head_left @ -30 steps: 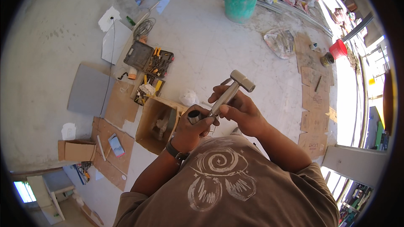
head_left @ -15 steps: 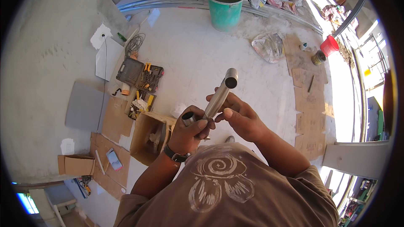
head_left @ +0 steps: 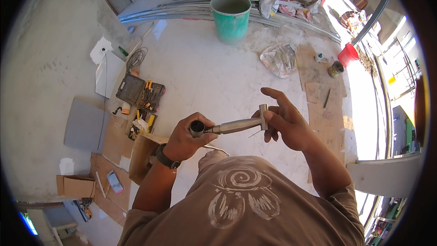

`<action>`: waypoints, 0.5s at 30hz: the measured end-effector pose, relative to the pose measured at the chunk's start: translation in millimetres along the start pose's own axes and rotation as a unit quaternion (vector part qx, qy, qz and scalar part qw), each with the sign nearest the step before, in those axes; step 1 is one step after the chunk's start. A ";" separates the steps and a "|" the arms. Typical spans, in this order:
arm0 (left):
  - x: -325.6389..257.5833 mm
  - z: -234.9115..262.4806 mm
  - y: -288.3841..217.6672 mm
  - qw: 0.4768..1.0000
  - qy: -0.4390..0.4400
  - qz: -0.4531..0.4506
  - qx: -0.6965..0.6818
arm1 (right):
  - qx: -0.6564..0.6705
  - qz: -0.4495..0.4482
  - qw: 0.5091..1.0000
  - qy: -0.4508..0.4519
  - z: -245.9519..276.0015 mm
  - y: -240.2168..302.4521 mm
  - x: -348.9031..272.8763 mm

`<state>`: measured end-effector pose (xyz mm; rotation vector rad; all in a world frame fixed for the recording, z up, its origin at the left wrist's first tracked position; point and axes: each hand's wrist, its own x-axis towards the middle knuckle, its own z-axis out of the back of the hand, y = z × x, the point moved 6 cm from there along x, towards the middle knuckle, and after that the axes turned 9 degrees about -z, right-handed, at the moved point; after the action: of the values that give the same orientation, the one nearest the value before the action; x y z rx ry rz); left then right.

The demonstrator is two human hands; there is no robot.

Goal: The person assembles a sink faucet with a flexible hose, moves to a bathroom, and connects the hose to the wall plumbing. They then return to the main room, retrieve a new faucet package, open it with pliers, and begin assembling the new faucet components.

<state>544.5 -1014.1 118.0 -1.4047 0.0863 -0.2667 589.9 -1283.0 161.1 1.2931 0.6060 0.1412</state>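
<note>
A silvery metal tube piece [head_left: 234,125] with a short cross tube at each end lies nearly level in front of my body. My left hand [head_left: 184,139] is closed around its left end, where a dark round mouth faces up. At the other end, my right hand [head_left: 291,125] pinches the short cross tube [head_left: 263,116] with thumb and fingers, its index finger stretched out. A thin metal pin or wire [head_left: 255,134] sticks out by the right fingers; what holds it is unclear.
An open cardboard box [head_left: 142,157] and tool cases [head_left: 150,96] stand on the left. Farther off are a green bucket [head_left: 230,25], a plastic bag [head_left: 279,60] and long metal profiles [head_left: 191,7]. Cardboard sheets [head_left: 324,130], a tin [head_left: 336,69] and a red bucket [head_left: 348,55] lie to the right.
The tube piece has swung from pointing away to lying nearly level, its far end now to the right. My right hand has moved from beside its middle onto that end.
</note>
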 end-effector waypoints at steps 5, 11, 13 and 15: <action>30.8 6.0 30.3 0.995 0.019 0.088 -0.046 | -0.291 0.303 0.903 -0.084 18.1 26.8 11.7; 79.3 16.5 38.2 0.999 0.037 -0.002 -0.015 | -0.115 -0.089 0.989 -0.010 46.5 -9.9 76.0; 103.2 29.0 51.9 0.997 0.016 0.039 -0.065 | -0.101 -0.071 0.987 -0.105 61.2 -1.2 99.8; 128.5 46.2 65.3 0.994 0.003 0.059 -0.094 | -0.298 0.227 0.917 -0.134 57.3 43.6 122.4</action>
<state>687.5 -990.7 74.3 -1.5795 0.2019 -0.1681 730.9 -1267.3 168.0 0.8110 0.0001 0.4848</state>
